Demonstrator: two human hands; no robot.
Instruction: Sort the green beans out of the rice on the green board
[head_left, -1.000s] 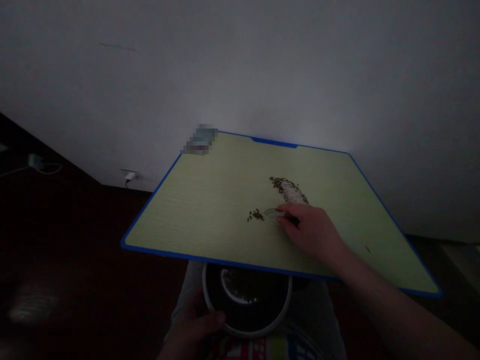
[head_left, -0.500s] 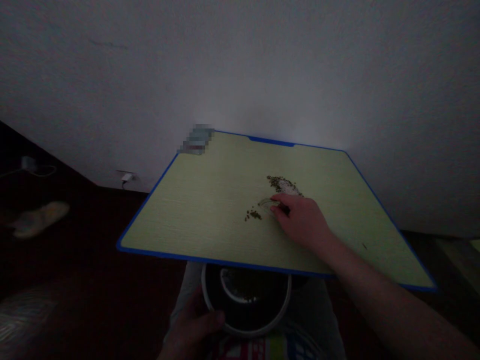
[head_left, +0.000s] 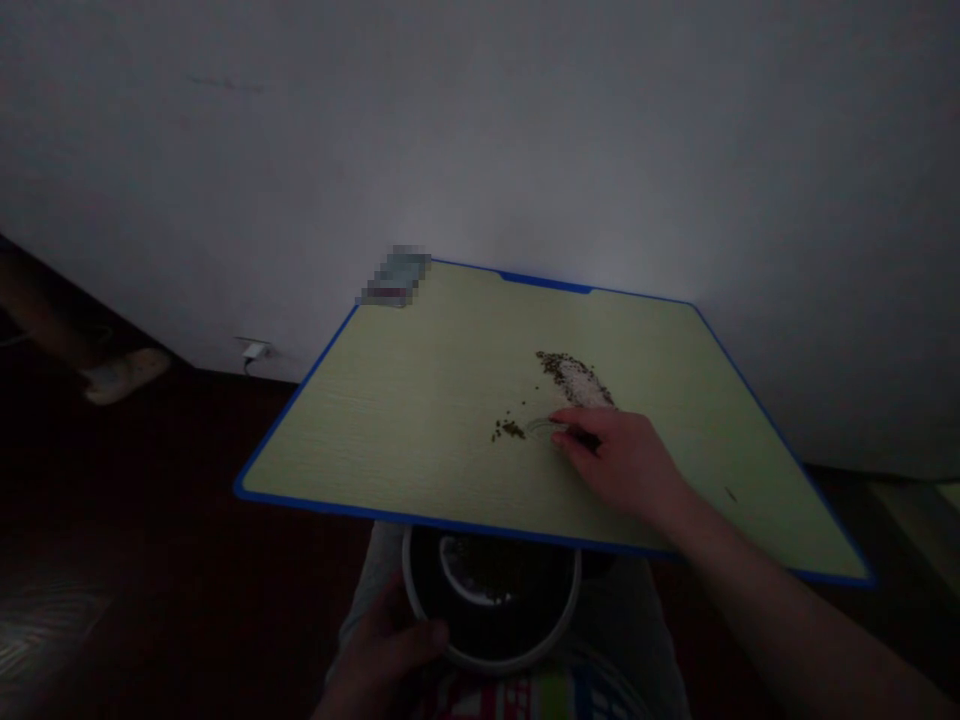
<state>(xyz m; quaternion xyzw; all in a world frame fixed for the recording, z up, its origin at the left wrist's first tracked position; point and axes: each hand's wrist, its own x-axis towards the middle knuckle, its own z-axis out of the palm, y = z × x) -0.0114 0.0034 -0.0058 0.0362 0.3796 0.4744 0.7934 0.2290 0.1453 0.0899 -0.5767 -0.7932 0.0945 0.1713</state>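
My right hand (head_left: 619, 455) is closed, thumb and fingers pinched around a thin, clear, curved piece (head_left: 538, 426) held low over the board. Just left of that piece lies a small cluster of dark greenish beans (head_left: 511, 429). Behind my fingers a heap of pale grains (head_left: 581, 382) is edged with more dark beans (head_left: 553, 364). Down at my lap, my left hand (head_left: 397, 645) grips the left rim of a round bowl (head_left: 501, 664), thumb over the edge. Dark contents show inside it, too dim to make out fully.
The pale yellow tabletop (head_left: 375, 400) has a blue edge and stands against a grey wall (head_left: 480, 140). A blurred-out flat object (head_left: 397, 277) lies on its far left corner. A plug (head_left: 255, 352) sits in the wall. At left is another person's foot in a light shoe (head_left: 129, 376).
My right hand has shifted slightly right and towards me with the clear piece, uncovering more of the pale grains. My left hand stays on the bowl. The other person's foot has moved towards the wall.
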